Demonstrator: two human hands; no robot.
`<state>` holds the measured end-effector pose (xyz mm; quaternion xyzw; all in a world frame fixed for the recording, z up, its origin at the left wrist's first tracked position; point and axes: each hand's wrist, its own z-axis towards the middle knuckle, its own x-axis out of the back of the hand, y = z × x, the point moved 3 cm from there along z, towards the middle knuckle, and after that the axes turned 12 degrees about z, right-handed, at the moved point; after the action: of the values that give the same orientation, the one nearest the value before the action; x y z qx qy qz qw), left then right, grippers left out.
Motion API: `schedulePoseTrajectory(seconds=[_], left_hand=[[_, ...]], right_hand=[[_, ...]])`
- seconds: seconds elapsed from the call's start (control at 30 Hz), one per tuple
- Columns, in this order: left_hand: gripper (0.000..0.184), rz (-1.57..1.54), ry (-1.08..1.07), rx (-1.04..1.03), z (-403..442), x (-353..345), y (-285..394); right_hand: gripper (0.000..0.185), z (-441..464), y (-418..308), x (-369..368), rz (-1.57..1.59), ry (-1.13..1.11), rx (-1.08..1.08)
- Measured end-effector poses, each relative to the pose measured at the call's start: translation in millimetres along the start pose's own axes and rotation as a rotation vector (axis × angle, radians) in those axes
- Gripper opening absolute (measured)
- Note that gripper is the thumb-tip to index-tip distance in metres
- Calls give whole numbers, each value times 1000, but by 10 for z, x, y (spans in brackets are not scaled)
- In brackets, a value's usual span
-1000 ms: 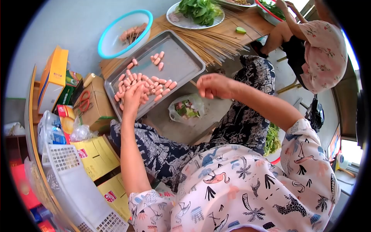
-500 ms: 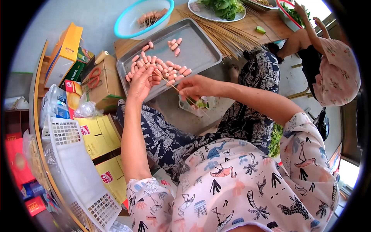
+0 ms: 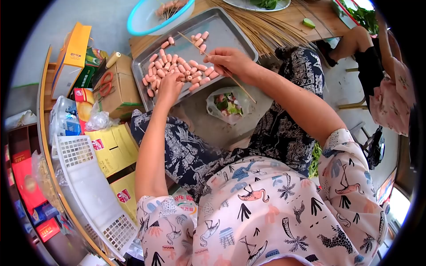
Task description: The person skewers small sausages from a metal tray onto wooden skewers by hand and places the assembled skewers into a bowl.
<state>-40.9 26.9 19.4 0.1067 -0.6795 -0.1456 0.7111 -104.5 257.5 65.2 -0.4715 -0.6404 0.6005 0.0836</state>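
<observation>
A thin wooden skewer [image 3: 242, 87] is gripped in the closed fingers of my right hand [image 3: 228, 62], above the tray's right side. It slants from upper left to lower right, and no sausage shows on it. My left hand [image 3: 168, 90] reaches over the near rim of the metal tray [image 3: 226, 33]. Its fingers are bent together at the pile of small pink sausages [image 3: 176, 63]; whatever lies between them is hidden. A few more sausages [image 3: 199, 42] lie apart, farther back in the tray.
Behind the tray are a blue-rimmed bowl [image 3: 137, 27] with skewered sausages and a bundle of skewers [image 3: 255, 31]. Boxes, red-handled scissors [image 3: 106, 84] and a white basket [image 3: 82, 179] stand at left. A scrap bag [image 3: 228, 106] sits below. Another person [image 3: 390, 99] is at right.
My left hand has left the skewer and moved down to the sausage pile. My right hand has lifted the skewer up and away, its tip now over the back of the tray.
</observation>
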Motion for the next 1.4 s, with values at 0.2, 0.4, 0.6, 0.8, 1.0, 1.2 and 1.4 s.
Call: schedulePoseTrajectory(seconds=[0.2, 0.4, 0.6, 0.8, 1.0, 1.2, 1.4], left_hand=[[33, 257, 57, -108, 85, -176, 112], [34, 374, 80, -169, 112, -270, 190], [17, -840, -18, 394, 237, -300, -213], [17, -1474, 187, 509, 108, 78, -242], [18, -1598, 250, 560, 83, 75, -390], [26, -1592, 260, 479, 88, 97, -329], [33, -1607, 252, 391, 102, 161, -250]], right_hand=[[17, -21, 30, -15, -51, -44, 15], [20, -66, 16, -30, -54, -37, 36], [19, -134, 45, -52, -172, -47, -32], [19, -189, 125, -192, -194, -106, -34], [17, -238, 128, -320, -225, -155, -44], [21, -185, 190, -300, -174, -147, -22], [23, -190, 203, -313, -177, -158, -21]])
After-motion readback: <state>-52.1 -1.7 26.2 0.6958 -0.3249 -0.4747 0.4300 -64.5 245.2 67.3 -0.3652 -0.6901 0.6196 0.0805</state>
